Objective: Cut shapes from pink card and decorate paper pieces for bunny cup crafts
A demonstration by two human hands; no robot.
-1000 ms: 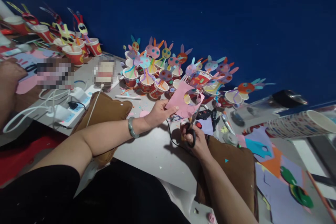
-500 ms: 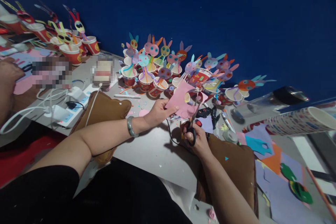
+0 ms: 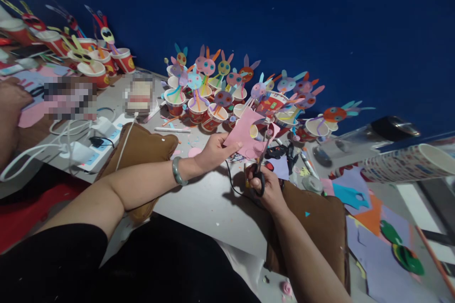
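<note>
Between thumb and fingers, my left hand (image 3: 216, 152) pinches the left edge of a pink sheet of paper (image 3: 242, 133), which has a piece cut out of its right side. My right hand (image 3: 267, 187) grips a pair of scissors (image 3: 262, 163) with black handles, its fingers in the loops. The blades point up and away from me at the right part of the paper. Whether they are fully closed on it is hard to make out. A pale pink paper piece (image 3: 195, 152) lies on the table left of the sheet.
Several paper cups with rabbit-faced figures (image 3: 209, 68) stand behind my hands. Brown cushions (image 3: 313, 227) lie under both forearms. A power strip (image 3: 103, 147) with white cables is on the left, near another person's hand (image 3: 14, 97). Stacked cups (image 3: 401, 163) and coloured paper (image 3: 384, 251) lie right.
The scissors' blades have shifted slightly at the paper's right side, and the loose right part of the sheet has moved a little. My left hand keeps its hold.
</note>
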